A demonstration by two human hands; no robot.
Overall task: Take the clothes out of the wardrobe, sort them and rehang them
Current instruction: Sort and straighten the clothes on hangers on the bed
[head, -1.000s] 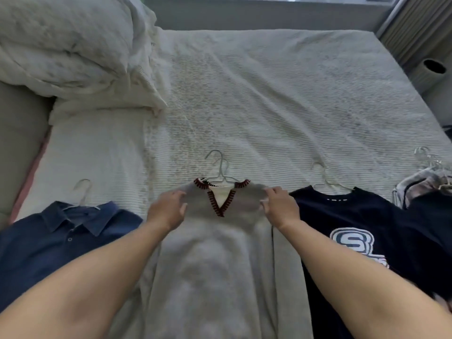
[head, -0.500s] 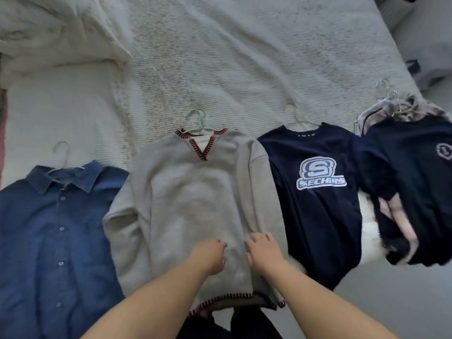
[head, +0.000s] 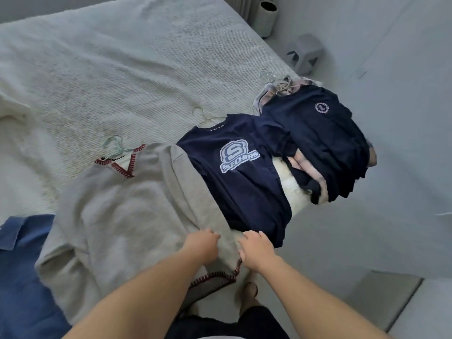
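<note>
A grey sweater (head: 117,211) with dark red stitching at the V-neck and at the hem lies flat, front side up, on the bed (head: 110,69), and I take it as the landmark. It is on a pale green hanger (head: 113,145), whose hook comes out above the neck.

Both hands are at the lower right part of the sweater, close to the hem. The left hand (head: 201,245) rests on the grey cloth with the fingers bent downward; it seems to gather or press the fabric, but I cannot tell if it really pinches it. The right hand (head: 256,250) is just beside it, at the right edge of the sweater, with the fingers curled at the edge of the cloth; whether they hold it I cannot tell.

To the right of the sweater, touching its sleeve, lies a navy T-shirt (head: 239,182) with a pale printed logo, on its own hanger. Further right of it is a pile of dark and pinkish clothes (head: 318,143) on hangers, at the edge of the bed. To the left of the sweater, a blue shirt (head: 22,265) lies partly under its sleeve.

On the floor beyond the pile stands a ribbed grey vase (head: 266,15).
</note>
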